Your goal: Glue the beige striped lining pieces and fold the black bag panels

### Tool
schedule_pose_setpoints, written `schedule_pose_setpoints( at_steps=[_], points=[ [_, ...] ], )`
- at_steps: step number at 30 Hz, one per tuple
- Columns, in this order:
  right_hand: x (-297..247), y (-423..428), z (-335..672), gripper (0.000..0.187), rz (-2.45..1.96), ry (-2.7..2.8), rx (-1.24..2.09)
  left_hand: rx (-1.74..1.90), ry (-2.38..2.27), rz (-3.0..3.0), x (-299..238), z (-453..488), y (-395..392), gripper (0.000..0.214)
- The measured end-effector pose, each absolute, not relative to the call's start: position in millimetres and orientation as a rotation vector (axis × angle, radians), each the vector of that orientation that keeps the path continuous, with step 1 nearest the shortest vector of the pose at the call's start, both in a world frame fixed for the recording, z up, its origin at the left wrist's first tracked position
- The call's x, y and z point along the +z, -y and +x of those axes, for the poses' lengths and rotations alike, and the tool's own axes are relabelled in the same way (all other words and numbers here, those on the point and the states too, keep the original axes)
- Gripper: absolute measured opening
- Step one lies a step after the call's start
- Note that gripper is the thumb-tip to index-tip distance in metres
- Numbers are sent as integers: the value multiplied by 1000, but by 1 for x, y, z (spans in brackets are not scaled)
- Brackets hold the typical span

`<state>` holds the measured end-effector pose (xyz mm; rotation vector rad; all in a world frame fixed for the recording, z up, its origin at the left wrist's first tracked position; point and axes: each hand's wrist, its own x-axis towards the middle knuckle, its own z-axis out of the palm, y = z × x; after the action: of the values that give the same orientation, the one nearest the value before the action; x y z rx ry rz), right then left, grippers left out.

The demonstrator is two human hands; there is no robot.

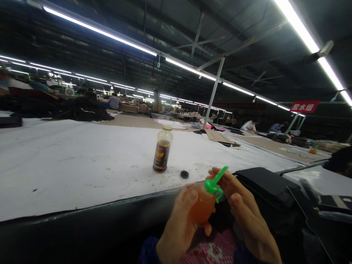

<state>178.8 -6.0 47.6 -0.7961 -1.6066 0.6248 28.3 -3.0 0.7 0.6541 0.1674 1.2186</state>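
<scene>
My left hand is wrapped round a small squeeze bottle of orange liquid, held tilted in front of the table edge. A green spout cap tops it, its nozzle pointing up to the right. Close by on the right, my right hand has its fingers stretched out and apart; some fingertips pass behind the nozzle, and contact cannot be made out. A clear bottle with a dark label and dark liquid stands on the white table. Beside it lies a round black cap.
Dark folded material is stacked to my right. A metal post rises beyond the table, near some brown sheets. Dark cloth is piled at the far left. Several people work in the background.
</scene>
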Motion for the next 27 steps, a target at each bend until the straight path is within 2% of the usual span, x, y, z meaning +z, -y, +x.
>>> schedule_pose_setpoints(
  at_steps=[4,9,17,22,27],
  points=[
    [44,5,195,45,-736,1771,800,819,-10,578,-11,34,-4,62],
    [38,3,198,35,-653,1747,892,595,31,481,-17,41,-7,70],
    [43,7,195,27,-675,1691,769,770,59,468,-11,39,0,47],
    [42,9,195,42,-591,1780,796,623,30,468,-8,37,-2,64],
    [43,10,191,31,-595,1740,843,611,-19,453,-5,37,-1,69]
  ],
)
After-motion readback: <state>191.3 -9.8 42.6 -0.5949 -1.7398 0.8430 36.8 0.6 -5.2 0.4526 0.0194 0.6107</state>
